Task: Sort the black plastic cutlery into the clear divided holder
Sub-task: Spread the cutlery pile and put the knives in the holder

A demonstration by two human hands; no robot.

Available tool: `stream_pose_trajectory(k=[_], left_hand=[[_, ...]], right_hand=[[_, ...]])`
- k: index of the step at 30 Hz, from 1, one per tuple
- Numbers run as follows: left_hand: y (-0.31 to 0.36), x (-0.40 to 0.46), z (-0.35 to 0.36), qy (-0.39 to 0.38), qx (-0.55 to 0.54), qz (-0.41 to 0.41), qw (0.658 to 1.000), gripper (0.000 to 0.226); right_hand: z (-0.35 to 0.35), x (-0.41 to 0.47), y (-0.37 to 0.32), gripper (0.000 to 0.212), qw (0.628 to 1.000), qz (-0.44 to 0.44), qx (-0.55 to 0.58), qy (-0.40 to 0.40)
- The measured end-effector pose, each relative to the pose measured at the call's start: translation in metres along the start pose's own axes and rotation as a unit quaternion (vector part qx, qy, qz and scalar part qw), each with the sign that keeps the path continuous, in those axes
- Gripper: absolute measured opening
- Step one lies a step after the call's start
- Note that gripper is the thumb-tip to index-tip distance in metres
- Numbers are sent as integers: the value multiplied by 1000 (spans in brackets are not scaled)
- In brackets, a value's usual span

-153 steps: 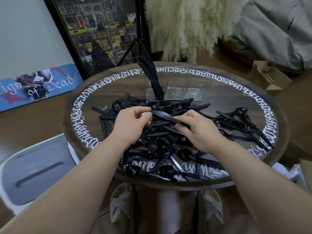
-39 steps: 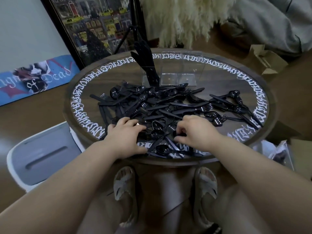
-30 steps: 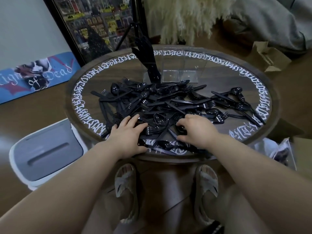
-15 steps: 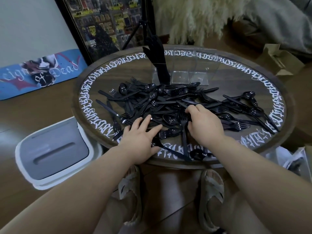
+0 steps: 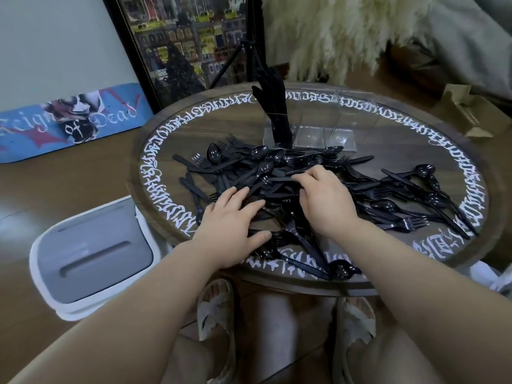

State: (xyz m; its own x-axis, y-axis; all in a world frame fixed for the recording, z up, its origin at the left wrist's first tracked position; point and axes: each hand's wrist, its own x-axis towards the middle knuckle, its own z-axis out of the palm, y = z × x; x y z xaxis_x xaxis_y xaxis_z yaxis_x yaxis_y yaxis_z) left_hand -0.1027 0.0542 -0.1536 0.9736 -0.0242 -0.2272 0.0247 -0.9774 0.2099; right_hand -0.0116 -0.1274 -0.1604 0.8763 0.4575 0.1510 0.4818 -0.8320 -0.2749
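Note:
A heap of black plastic cutlery (image 5: 277, 167), made of spoons, forks and knives, covers the middle of the round table (image 5: 401, 139). More pieces (image 5: 415, 200) trail off to the right. At the back of the table stands the clear divided holder (image 5: 324, 134). Its left compartment holds a bundle of black knives (image 5: 273, 106) standing upright; the other compartments look empty. My left hand (image 5: 232, 225) lies flat on the near side of the heap with its fingers spread. My right hand (image 5: 324, 200) rests on the heap, fingers bent, with its tips on a knife (image 5: 279, 178). Its thumb is hidden.
A white bin with a grey lid (image 5: 91, 253) stands at the table's left. Behind the table lean a framed picture (image 5: 188, 37) and a blue skateboard deck (image 5: 69, 120). A cardboard box (image 5: 465, 112) sits at the far right. My slippered feet are under the near rim.
Both hands have slid from the near edge of the heap further into it. The left hand's fingers have spread flat. Some cutlery near the front has shifted.

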Motion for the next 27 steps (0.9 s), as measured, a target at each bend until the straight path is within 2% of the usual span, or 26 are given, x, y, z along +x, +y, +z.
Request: stream_pose_trajectory(k=[3, 6, 8, 13, 17, 22, 27], left_hand=[[-5, 9, -4, -1, -4, -37, 999, 67], [-10, 14, -7, -39, 8, -57, 998, 69], [-12, 14, -9, -58, 11, -54, 997, 68], [-17, 11, -13, -101, -17, -34, 994, 63], [-23, 11, -13, -109, -31, -25, 993, 60], [-38, 13, -14, -30, -54, -71, 996, 55], [-69, 18, -14, 112, -137, -146, 973, 31]], right_hand=[[1, 15, -5, 38, 1000, -20, 0, 0], [8, 31, -20, 41, 997, -62, -28, -48], [12, 39, -28, 40, 994, -72, -45, -63], [14, 61, -41, 31, 994, -103, -28, -34], [18, 77, -57, 33, 985, -137, -44, -95], [30, 92, -73, 36, 976, -129, -83, -152], [33, 101, -94, 28, 985, -153, -39, -63]])
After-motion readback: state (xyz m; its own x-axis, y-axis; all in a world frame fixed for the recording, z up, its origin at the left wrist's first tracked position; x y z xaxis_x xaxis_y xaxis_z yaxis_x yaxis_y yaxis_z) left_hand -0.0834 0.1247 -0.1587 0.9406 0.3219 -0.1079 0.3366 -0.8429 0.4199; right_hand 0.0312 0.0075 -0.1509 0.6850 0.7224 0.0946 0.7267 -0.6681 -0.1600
